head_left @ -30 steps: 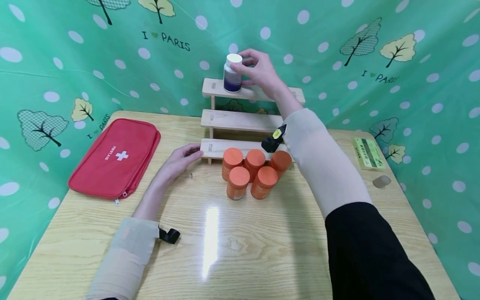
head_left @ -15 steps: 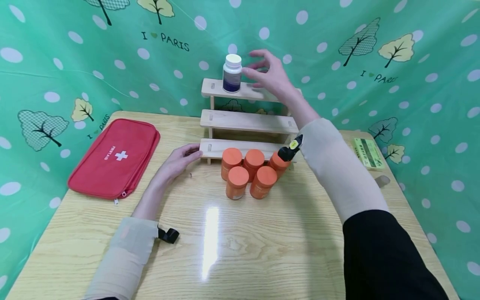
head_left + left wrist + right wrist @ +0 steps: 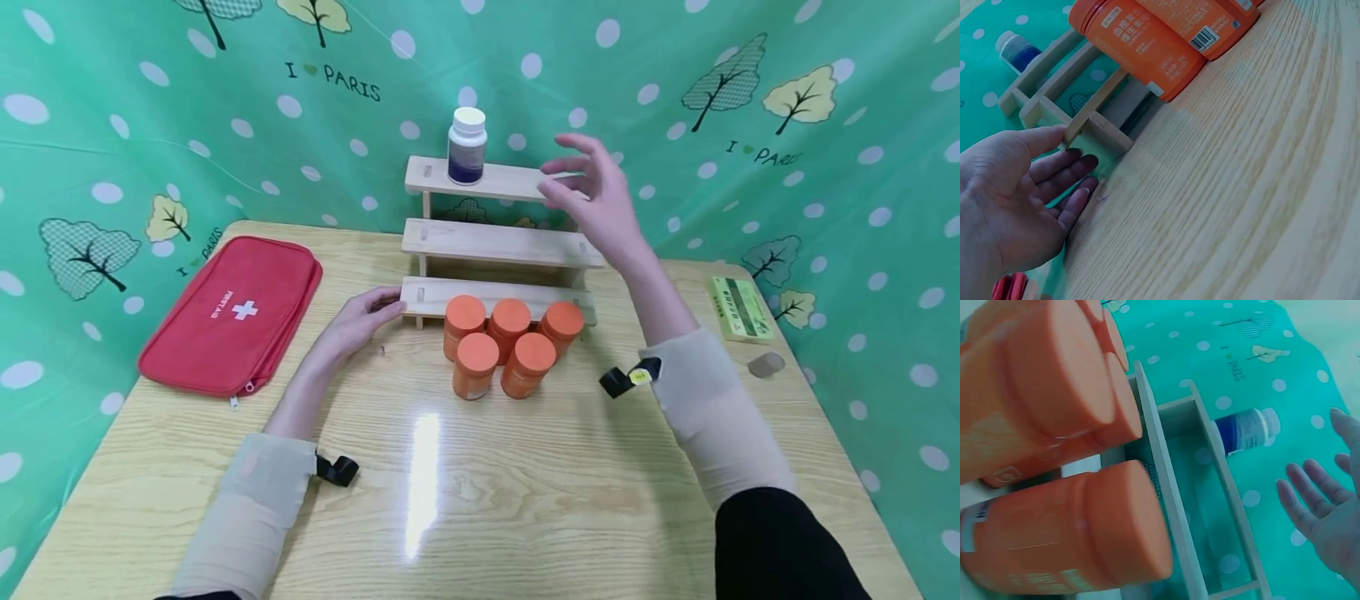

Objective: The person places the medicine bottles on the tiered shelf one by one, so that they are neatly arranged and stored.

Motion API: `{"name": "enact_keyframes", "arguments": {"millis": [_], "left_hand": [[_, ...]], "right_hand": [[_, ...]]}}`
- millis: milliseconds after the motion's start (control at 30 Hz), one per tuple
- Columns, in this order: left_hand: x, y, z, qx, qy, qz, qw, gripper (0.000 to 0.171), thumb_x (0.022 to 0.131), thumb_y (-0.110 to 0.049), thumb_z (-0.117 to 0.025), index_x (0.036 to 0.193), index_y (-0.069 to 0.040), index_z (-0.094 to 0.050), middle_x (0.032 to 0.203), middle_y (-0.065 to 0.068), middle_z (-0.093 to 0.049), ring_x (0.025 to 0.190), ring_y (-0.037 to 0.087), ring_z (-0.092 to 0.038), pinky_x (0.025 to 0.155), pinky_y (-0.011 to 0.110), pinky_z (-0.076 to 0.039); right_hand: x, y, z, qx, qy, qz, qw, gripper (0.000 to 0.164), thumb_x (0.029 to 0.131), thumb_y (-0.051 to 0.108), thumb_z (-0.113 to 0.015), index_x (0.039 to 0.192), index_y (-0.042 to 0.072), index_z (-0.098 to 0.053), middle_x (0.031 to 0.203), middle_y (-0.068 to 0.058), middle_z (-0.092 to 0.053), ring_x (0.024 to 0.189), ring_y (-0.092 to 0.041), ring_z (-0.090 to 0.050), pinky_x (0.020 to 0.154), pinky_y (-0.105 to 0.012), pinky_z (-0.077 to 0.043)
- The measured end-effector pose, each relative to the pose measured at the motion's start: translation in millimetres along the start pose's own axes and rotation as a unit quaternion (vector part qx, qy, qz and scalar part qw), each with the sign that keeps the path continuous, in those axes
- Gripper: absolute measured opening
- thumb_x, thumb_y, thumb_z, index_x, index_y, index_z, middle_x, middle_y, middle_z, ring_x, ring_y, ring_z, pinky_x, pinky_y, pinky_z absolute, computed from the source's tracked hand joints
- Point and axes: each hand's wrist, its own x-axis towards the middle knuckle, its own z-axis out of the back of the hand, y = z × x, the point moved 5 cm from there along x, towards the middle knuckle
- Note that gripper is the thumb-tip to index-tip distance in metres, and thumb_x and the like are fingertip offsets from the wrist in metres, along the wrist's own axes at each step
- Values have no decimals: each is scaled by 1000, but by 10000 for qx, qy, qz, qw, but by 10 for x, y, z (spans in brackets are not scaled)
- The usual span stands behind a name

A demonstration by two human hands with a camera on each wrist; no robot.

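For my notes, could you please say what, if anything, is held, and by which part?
The right hand holds nothing; the left hand touches the wooden rack's bottom shelf at its left end, grip unclear.

Orange bottles (image 3: 476, 367) obstruct the bottom shelf (image 3: 487, 288) — the middle shelf (image 3: 501, 241) lies free.

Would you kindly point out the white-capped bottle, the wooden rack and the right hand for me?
White-capped bottle (image 3: 467, 152): head view, on its body.
Wooden rack (image 3: 495, 242): head view, on its middle shelf.
Right hand (image 3: 602, 204): head view, on the middle of the hand.
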Motion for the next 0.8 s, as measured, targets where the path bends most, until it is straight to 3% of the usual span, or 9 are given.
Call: {"name": "enact_keyframes", "arguments": {"millis": [233,467,633,800], "left_hand": [[-4,9,6,51,31,10,10000,59,106,-31,-58,155,-3,-43,159,21,-45,149,36,-40,127,49,-30],[11,-2,-6,85,40,-36,9999,57,106,-30,-57,155,-3,-43,159,21,-45,149,36,-39,127,50,-31],[1,1,-10,29,55,-23,10000,57,106,-29,-57,155,-3,-42,160,21,-43,151,37,-38,127,50,-30],[-15,4,5,32,24,5,10000,58,106,-29,-57,156,-3,-42,160,21,-43,151,37,-38,128,50,-29]], "right_hand": [[-535,-237,164,684,-288,382,9965,50,97,15,-71,144,11,-54,122,-18,-67,106,-27,-69,88,-25,-62],[-967,-563,201,793,-355,393,9954,51,95,2,-70,143,1,-52,117,-7,-70,108,-18,-70,88,-22,-60],[-1144,-731,199,685,-189,219,9972,52,96,0,-69,144,2,-51,120,-10,-69,110,-17,-69,91,-20,-59],[-1243,-859,152,403,278,-175,9986,58,96,2,-70,149,9,-47,128,-20,-64,114,-16,-67,94,-19,-58]]}}
